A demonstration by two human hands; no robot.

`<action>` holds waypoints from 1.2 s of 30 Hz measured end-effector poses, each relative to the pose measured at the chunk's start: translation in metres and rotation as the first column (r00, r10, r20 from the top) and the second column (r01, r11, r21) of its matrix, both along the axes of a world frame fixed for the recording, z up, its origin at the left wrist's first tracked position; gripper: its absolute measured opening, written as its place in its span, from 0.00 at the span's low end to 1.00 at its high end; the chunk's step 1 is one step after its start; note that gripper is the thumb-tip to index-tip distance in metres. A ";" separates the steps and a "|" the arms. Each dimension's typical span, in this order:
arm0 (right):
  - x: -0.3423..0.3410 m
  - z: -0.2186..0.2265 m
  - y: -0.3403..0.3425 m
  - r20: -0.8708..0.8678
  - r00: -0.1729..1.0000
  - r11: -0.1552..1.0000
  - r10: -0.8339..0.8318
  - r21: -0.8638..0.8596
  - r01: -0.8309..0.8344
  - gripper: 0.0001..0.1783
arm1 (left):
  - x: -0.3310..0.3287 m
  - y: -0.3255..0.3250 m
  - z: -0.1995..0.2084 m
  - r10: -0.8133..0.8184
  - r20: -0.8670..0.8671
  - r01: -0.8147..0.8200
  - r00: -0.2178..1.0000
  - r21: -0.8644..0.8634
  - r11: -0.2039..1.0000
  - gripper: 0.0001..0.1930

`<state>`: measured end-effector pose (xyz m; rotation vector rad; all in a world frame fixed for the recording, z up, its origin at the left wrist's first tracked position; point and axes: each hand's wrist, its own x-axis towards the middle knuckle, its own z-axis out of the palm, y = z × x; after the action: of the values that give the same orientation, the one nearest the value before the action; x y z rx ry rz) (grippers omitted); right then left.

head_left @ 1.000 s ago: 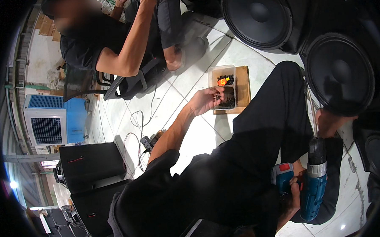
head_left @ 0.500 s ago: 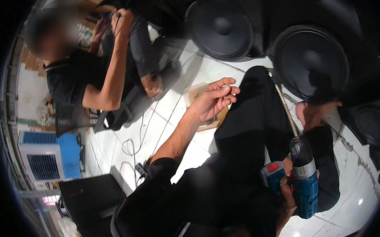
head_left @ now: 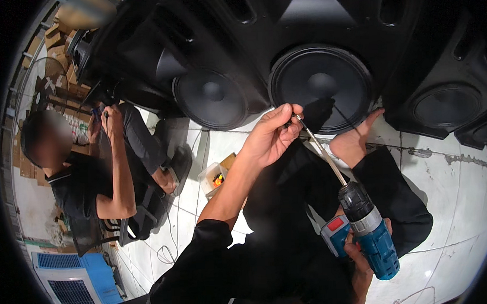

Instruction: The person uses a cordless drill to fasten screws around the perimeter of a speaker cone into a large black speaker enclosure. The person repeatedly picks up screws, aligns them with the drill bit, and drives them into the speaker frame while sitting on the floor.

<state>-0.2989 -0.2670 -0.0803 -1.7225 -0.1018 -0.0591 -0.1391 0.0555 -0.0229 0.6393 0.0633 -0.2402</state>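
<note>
My right hand is wrapped around the handle of a teal cordless drill with a black chuck and a grey collar. From the chuck a long metal bit points up and to the left. At its tip, the thumb and fingers of my left hand pinch a small dark screw, largely hidden by the fingers. Just beyond stands a black speaker cabinet with a large round woofer, and the shadow of my hand and the bit falls across its cone.
More black speakers stand on both sides, one with a woofer at left. A clear plastic box of small parts sits by my left forearm. At far left a co-worker sits handling a tool, near a blue-and-white air cooler. Cables cross the tiled floor.
My left hand has come to the bit's tip, and the drill has shifted left. The view has swung, bringing more speakers and the parts box into sight.
</note>
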 end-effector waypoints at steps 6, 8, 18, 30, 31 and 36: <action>0.014 0.021 0.005 -0.030 1.000 0.992 -0.002 0.124 0.006 0.43 | 0.014 -0.004 0.015 -0.104 0.041 0.097 0.994 0.141 0.985 0.13; 0.017 0.020 0.003 -0.030 0.999 0.992 -0.029 0.125 0.033 0.43 | 0.019 -0.011 0.023 -0.099 0.032 0.085 0.995 0.304 0.949 0.13; 0.030 0.032 -0.003 -0.049 0.996 0.965 -0.072 0.249 0.082 0.58 | 0.062 -0.009 0.068 -0.255 0.065 0.148 0.965 0.666 0.731 0.13; 0.061 0.107 0.028 0.403 0.896 0.653 -0.187 -0.631 0.419 0.45 | 0.155 -0.078 0.120 -0.243 0.307 0.186 0.920 0.202 0.961 0.17; 0.063 0.107 0.035 0.429 0.880 0.593 -0.202 -0.662 0.459 0.43 | 0.161 -0.084 0.123 -0.234 0.332 0.200 0.914 0.135 0.970 0.17; 0.085 0.008 0.037 0.764 0.454 0.479 -0.459 -0.218 0.850 0.32 | 0.172 -0.088 0.142 -0.173 0.471 0.151 0.865 0.084 0.985 0.17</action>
<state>-0.2135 -0.2301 -0.0725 -2.1939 0.1564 -1.4031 0.0331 -0.0329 0.1195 0.7349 -0.4665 -0.2383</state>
